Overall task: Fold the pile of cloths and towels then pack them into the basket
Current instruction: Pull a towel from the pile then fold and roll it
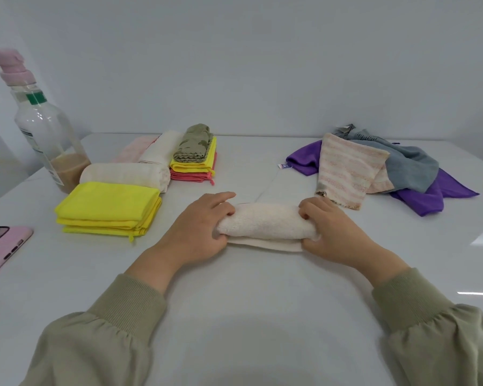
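A cream towel [265,222] lies partly rolled at the middle of the white table [248,296], its flat unrolled end stretching away from me. My left hand [204,227] grips the roll's left end and my right hand [331,232] grips its right end. An unfolded pile sits at the right: a pink striped towel [346,171], a grey cloth [410,168] and a purple cloth [430,196]. Folded yellow cloths [109,211] are stacked at the left, with a rolled cream towel [126,174] behind. No basket is in view.
Behind stand a stack of olive, yellow and red cloths [194,160] and rolled white and pink towels [151,147]. A clear bottle with a pink cap [43,126] stands far left. A pink phone [2,247] lies at the left edge.
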`<state>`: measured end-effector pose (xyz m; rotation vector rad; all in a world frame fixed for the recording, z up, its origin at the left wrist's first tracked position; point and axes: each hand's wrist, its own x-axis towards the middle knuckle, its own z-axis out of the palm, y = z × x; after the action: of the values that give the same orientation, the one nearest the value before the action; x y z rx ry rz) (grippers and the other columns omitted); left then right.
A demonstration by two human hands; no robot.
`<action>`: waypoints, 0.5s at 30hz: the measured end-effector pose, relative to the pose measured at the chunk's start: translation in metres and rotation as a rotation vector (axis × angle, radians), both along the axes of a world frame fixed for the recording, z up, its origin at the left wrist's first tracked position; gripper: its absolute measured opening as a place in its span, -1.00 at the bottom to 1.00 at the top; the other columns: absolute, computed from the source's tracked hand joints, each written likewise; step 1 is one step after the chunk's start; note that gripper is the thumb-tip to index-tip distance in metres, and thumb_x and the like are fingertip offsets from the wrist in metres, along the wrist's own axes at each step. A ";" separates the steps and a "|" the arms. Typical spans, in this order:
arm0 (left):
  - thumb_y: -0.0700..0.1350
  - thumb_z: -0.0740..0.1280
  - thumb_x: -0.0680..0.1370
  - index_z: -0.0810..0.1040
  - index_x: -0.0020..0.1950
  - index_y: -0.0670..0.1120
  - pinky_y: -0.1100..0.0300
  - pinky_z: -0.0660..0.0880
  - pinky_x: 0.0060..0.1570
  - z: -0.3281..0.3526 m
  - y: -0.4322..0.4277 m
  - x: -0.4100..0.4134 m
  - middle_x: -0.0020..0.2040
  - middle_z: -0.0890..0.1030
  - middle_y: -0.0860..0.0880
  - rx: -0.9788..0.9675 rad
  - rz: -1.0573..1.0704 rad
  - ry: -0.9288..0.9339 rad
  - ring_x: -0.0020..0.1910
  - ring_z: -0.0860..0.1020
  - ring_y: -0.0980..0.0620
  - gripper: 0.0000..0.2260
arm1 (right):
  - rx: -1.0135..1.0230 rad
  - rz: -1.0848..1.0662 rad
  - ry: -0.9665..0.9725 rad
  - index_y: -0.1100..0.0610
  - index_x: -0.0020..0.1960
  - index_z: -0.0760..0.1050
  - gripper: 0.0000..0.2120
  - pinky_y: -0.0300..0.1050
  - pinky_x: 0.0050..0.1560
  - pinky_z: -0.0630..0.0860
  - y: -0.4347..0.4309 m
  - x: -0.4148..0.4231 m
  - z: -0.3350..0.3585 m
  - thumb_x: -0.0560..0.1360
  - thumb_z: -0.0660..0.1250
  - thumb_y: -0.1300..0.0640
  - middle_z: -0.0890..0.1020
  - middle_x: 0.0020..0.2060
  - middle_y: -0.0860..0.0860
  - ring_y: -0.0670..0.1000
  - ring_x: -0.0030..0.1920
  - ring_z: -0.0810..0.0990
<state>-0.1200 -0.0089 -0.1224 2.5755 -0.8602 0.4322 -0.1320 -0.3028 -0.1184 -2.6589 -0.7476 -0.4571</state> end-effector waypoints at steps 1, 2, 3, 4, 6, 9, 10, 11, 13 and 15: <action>-0.03 0.33 0.38 0.55 0.07 -0.09 0.13 0.33 0.22 0.003 0.002 -0.003 0.38 0.44 0.00 0.013 -0.002 -0.012 0.27 0.39 0.01 -0.70 | 0.001 0.001 -0.007 0.11 -0.13 0.40 -0.77 -0.10 0.04 0.41 -0.002 -0.003 0.002 0.33 0.38 0.04 0.52 0.00 -0.02 0.07 0.02 0.45; 0.06 0.28 0.43 0.56 0.03 -0.07 0.13 0.32 0.23 0.006 0.003 -0.006 0.41 0.42 0.01 0.017 -0.006 -0.030 0.27 0.39 0.01 -0.72 | 0.024 -0.005 -0.013 0.12 -0.16 0.44 -0.76 -0.15 0.07 0.36 -0.002 -0.005 0.003 0.40 0.32 -0.06 0.54 0.03 -0.01 0.04 0.06 0.45; 0.12 0.22 0.47 0.56 -0.04 -0.06 0.13 0.32 0.22 0.008 0.001 -0.008 0.41 0.42 0.02 0.022 -0.009 -0.050 0.26 0.40 0.01 -0.71 | 0.046 -0.021 -0.027 0.13 -0.21 0.48 -0.69 -0.17 0.08 0.33 0.001 -0.006 0.004 0.47 0.23 -0.12 0.56 0.06 0.00 0.03 0.08 0.45; 0.15 0.18 0.50 0.55 -0.13 -0.06 0.13 0.32 0.21 0.011 -0.003 -0.010 0.40 0.44 0.02 0.030 -0.010 -0.067 0.25 0.41 0.01 -0.69 | 0.059 -0.032 -0.054 0.14 -0.28 0.51 -0.60 -0.15 0.08 0.33 0.006 -0.006 0.005 0.51 0.16 -0.13 0.58 0.05 0.01 0.04 0.08 0.46; 0.17 0.10 0.53 0.52 -0.25 -0.07 0.15 0.35 0.20 0.017 -0.018 -0.012 0.35 0.50 -0.01 0.077 0.000 -0.070 0.23 0.46 -0.02 -0.61 | 0.024 -0.038 -0.133 0.15 -0.38 0.54 -0.50 -0.07 0.01 0.42 0.023 -0.004 0.004 0.55 0.09 -0.11 0.62 -0.03 0.03 0.07 0.00 0.50; 0.16 0.02 0.55 0.47 -0.06 -0.09 0.09 0.43 0.01 0.023 -0.042 -0.013 0.05 0.58 -0.02 0.170 0.077 0.026 0.09 0.51 -0.08 -0.62 | 0.004 -0.077 -0.208 0.15 -0.44 0.50 -0.53 -0.07 -0.22 0.49 0.048 -0.003 0.003 0.54 0.11 -0.04 0.61 -0.18 0.03 0.08 -0.16 0.52; 0.11 0.05 0.58 0.41 0.02 -0.08 0.08 0.39 -0.08 0.022 -0.047 -0.012 -0.05 0.53 0.00 0.180 0.112 0.046 0.03 0.50 -0.09 -0.70 | 0.014 -0.102 -0.218 0.14 -0.40 0.46 -0.59 -0.07 -0.29 0.47 0.054 -0.003 0.004 0.52 0.09 -0.02 0.59 -0.23 0.02 0.08 -0.21 0.51; 0.07 0.07 0.61 0.39 0.13 -0.08 0.08 0.36 -0.10 0.019 -0.049 -0.011 -0.06 0.51 -0.01 0.184 0.133 0.044 0.01 0.49 -0.09 -0.74 | 0.014 -0.127 -0.215 0.13 -0.33 0.44 -0.66 -0.07 -0.33 0.43 0.060 -0.004 0.004 0.51 0.07 0.00 0.56 -0.29 0.02 0.08 -0.26 0.49; 0.06 0.03 0.63 0.36 0.36 -0.09 0.08 0.36 0.05 0.010 -0.050 -0.009 0.13 0.55 -0.05 0.209 0.116 0.016 0.11 0.49 -0.08 -0.62 | -0.050 -0.179 -0.231 0.14 -0.17 0.46 -0.70 -0.08 -0.33 0.39 0.071 -0.003 0.000 0.50 0.02 0.02 0.54 -0.34 0.01 0.09 -0.31 0.48; 0.11 -0.07 0.60 0.39 0.39 -0.11 0.08 0.35 0.17 0.005 -0.048 -0.004 0.23 0.54 -0.06 0.215 0.092 0.017 0.17 0.49 -0.07 -0.50 | -0.149 -0.234 -0.236 0.14 -0.08 0.52 -0.65 -0.07 -0.30 0.41 0.077 -0.001 -0.009 0.51 0.00 0.02 0.57 -0.34 0.01 0.10 -0.33 0.51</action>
<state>-0.1239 -0.0572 -0.1178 2.8207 -0.8242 0.3602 -0.1333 -0.2257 -0.1278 -2.8806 -0.5537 -0.8178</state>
